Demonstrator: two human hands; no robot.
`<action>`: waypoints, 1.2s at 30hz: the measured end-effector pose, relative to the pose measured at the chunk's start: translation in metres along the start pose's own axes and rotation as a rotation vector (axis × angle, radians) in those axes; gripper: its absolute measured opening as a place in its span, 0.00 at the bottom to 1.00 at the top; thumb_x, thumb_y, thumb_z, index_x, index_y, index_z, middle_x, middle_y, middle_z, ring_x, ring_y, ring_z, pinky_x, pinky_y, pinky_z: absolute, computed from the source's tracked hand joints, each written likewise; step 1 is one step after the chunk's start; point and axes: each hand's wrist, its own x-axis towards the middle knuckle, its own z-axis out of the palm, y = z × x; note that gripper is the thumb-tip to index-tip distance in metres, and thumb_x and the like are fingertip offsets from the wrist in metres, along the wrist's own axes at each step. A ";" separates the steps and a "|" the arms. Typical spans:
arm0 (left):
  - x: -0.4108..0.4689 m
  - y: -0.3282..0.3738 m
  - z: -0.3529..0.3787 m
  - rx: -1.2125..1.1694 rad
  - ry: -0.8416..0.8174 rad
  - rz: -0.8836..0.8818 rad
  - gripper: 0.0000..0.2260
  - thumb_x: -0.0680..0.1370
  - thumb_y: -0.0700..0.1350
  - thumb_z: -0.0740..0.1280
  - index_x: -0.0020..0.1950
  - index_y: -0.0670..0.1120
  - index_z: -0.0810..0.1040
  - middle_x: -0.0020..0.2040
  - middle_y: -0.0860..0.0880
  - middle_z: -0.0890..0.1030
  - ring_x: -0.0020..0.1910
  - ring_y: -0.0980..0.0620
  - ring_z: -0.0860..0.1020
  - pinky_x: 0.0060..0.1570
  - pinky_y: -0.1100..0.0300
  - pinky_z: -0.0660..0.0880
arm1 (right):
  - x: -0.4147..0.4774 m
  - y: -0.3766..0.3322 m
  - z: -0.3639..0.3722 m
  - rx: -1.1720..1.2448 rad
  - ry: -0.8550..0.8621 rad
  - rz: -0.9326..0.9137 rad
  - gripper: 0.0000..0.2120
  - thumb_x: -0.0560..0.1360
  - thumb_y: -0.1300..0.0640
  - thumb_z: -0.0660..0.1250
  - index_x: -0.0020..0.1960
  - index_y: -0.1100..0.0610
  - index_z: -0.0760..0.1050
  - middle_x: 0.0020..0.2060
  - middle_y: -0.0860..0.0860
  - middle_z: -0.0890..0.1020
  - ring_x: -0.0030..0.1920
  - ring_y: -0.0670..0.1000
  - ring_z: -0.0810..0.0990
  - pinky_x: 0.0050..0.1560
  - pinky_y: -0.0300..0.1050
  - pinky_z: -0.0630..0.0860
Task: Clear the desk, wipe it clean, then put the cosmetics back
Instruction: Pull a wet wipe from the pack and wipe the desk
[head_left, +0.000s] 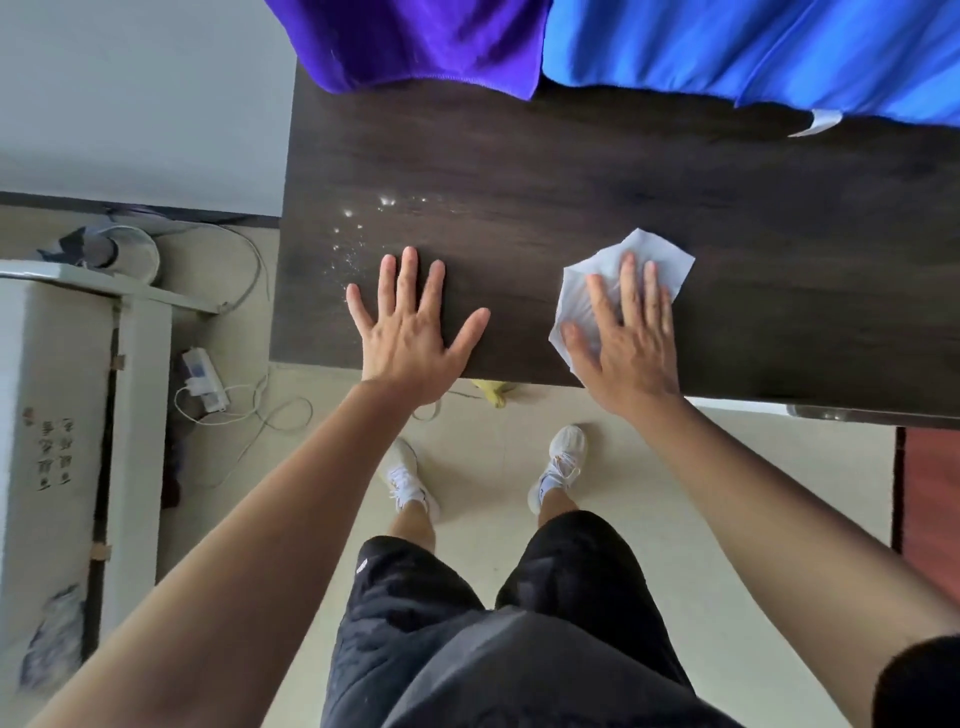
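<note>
Left hand (410, 332), splayed flat, rests on the dark woodgrain desk (571, 171). At its 3 o'clock, the flat right hand (623, 338) presses a crumpled white tissue (662, 252).

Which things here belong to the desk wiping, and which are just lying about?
Job: desk, white wipe under the right hand, left hand flat on desk, pale specks.
Lying about: purple cloth, blue cloth, power strip.

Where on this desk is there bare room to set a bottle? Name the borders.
Bare desk: the gap between left hand and right hand, which presses a white wipe; the wide band between the hands and the purple cloth and blue cloth; everything right of the wipe. Crowded: the far edge under the cloths, and the specks by the left hand.
</note>
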 end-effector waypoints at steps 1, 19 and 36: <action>0.000 -0.011 -0.005 -0.037 0.032 -0.009 0.39 0.77 0.73 0.42 0.81 0.51 0.54 0.82 0.47 0.49 0.80 0.49 0.42 0.75 0.38 0.37 | -0.001 -0.012 0.001 -0.001 -0.006 0.004 0.34 0.81 0.35 0.48 0.81 0.53 0.56 0.81 0.60 0.49 0.80 0.63 0.46 0.79 0.60 0.46; 0.042 -0.132 -0.027 -0.090 0.064 -0.009 0.44 0.77 0.74 0.43 0.81 0.45 0.41 0.82 0.48 0.42 0.80 0.51 0.40 0.76 0.38 0.40 | 0.108 -0.161 -0.001 0.019 -0.083 0.023 0.34 0.80 0.31 0.44 0.82 0.45 0.48 0.81 0.55 0.44 0.80 0.59 0.41 0.79 0.57 0.42; 0.042 -0.127 -0.020 -0.005 0.158 -0.027 0.45 0.76 0.74 0.49 0.81 0.43 0.48 0.82 0.44 0.49 0.80 0.46 0.50 0.76 0.38 0.51 | 0.202 -0.194 -0.021 0.028 -0.099 -0.051 0.34 0.80 0.34 0.45 0.82 0.48 0.48 0.81 0.60 0.45 0.80 0.63 0.42 0.79 0.60 0.42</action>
